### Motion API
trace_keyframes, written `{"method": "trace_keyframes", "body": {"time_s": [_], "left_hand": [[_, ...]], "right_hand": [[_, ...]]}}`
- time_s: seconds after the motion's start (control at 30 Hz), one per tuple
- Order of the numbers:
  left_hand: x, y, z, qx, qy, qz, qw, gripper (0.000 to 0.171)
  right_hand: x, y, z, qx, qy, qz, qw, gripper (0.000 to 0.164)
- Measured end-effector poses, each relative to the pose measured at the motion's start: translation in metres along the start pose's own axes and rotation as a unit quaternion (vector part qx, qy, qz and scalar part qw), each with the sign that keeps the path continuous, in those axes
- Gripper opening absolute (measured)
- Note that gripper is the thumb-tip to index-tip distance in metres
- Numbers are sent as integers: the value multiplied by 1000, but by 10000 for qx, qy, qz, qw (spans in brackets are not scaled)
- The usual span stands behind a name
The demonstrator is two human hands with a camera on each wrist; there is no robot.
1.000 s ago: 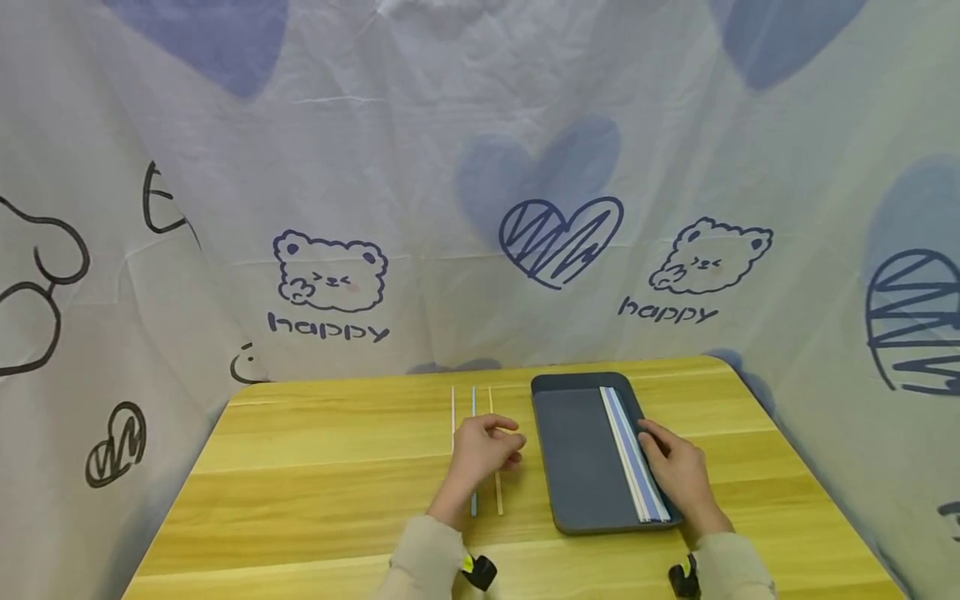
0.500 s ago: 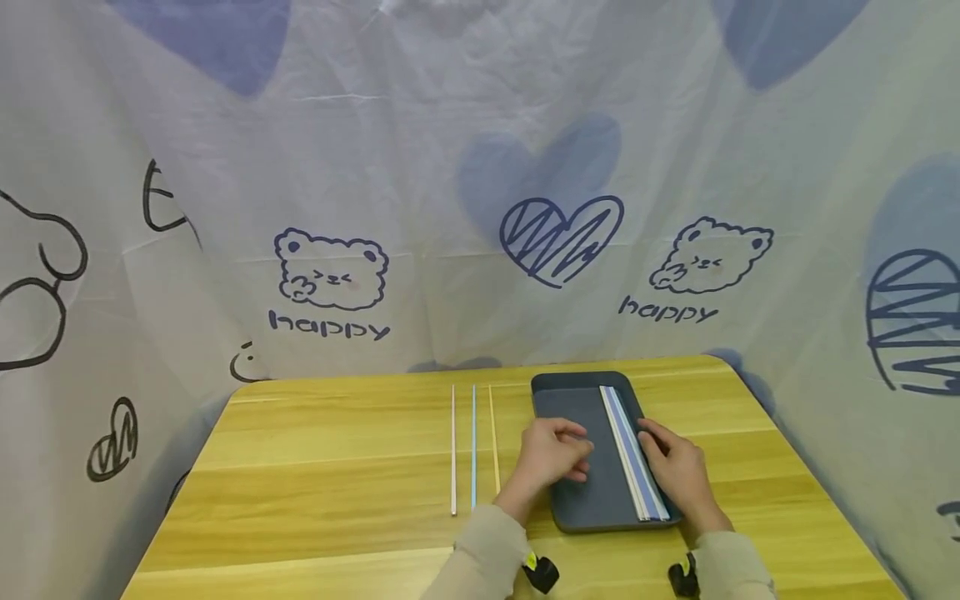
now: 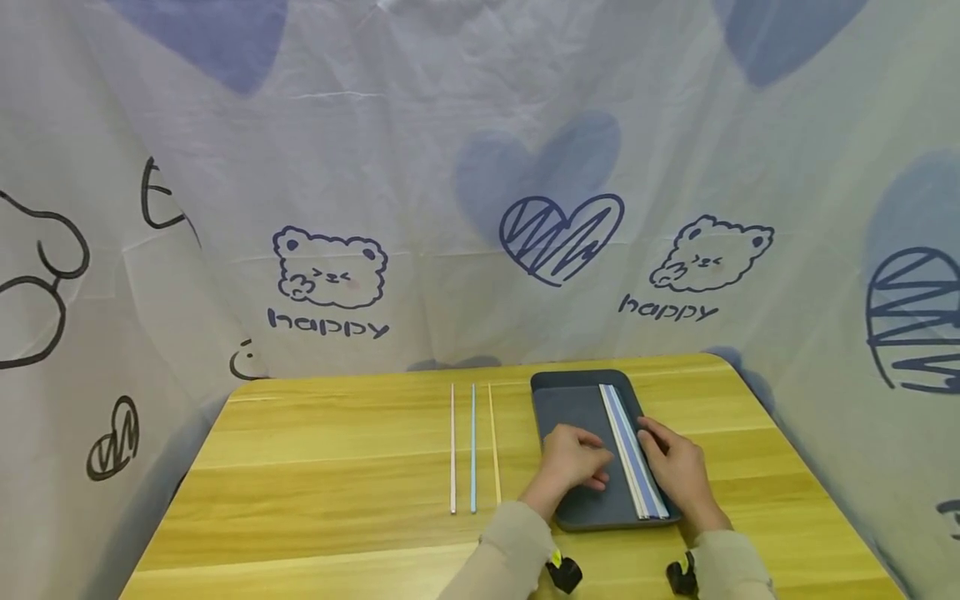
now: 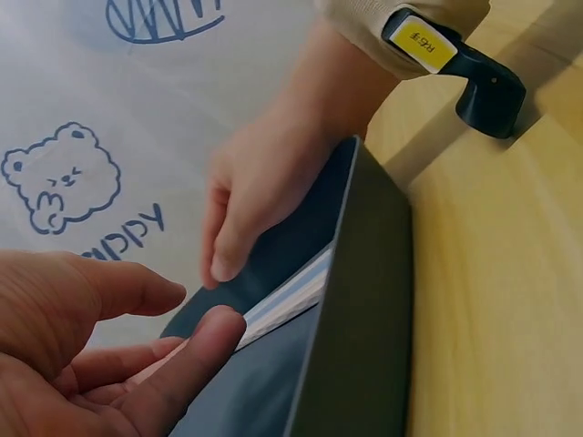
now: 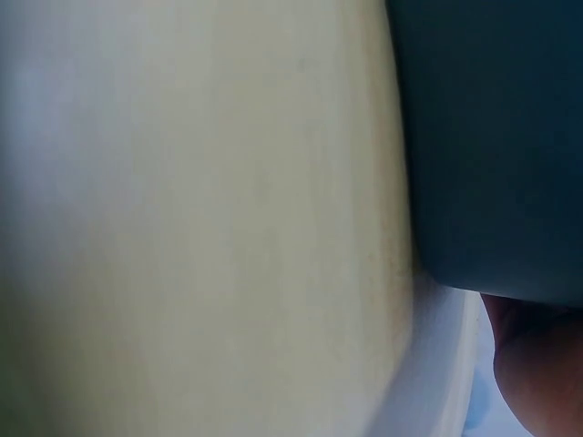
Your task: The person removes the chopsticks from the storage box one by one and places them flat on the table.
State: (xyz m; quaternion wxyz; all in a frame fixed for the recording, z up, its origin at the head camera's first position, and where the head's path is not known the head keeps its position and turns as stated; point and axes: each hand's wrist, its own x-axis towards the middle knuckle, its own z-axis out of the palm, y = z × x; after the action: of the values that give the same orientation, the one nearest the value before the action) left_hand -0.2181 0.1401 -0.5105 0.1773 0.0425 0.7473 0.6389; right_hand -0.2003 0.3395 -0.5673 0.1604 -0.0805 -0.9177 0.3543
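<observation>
My left hand (image 3: 573, 460) hovers over the left part of a dark grey tray (image 3: 562, 408). In the left wrist view its thumb (image 4: 214, 337) and forefinger stand apart with nothing between them. At the tray's right wall, my right hand (image 3: 681, 471) holds the rim; the right wrist view shows part of a finger or thumb (image 5: 537, 373) past the tray's edge. A bundle of thin white and blue sticks (image 3: 630, 450) lies lengthwise inside, along the right wall. Left of the tray, a pale pink stick (image 3: 453, 450), a blue stick (image 3: 473, 450) and a yellow stick (image 3: 493, 433) lie apart, roughly parallel.
The tray stands on a wood-grain table (image 3: 330, 475) with rounded far corners. A printed cloth (image 3: 435, 208) with bears and hearts hangs behind and at both sides. Each wrist carries a small black camera (image 3: 564, 575).
My left hand has moved right, from above the loose sticks to over the tray, uncovering those sticks. The right hand, the tray and the bundle have stayed in place.
</observation>
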Motion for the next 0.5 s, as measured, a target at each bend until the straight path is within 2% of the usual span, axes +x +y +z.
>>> {"method": "trace_keyframes", "body": {"time_s": [0.2, 0.5], "left_hand": [[7, -4, 13, 60, 211, -277, 9994, 21], [15, -15, 33, 33, 271, -249, 9993, 11]], "right_hand": [[0, 1, 0, -25, 81, -80, 9999, 40], [0, 0, -1, -41, 17, 20, 10000, 41]]}}
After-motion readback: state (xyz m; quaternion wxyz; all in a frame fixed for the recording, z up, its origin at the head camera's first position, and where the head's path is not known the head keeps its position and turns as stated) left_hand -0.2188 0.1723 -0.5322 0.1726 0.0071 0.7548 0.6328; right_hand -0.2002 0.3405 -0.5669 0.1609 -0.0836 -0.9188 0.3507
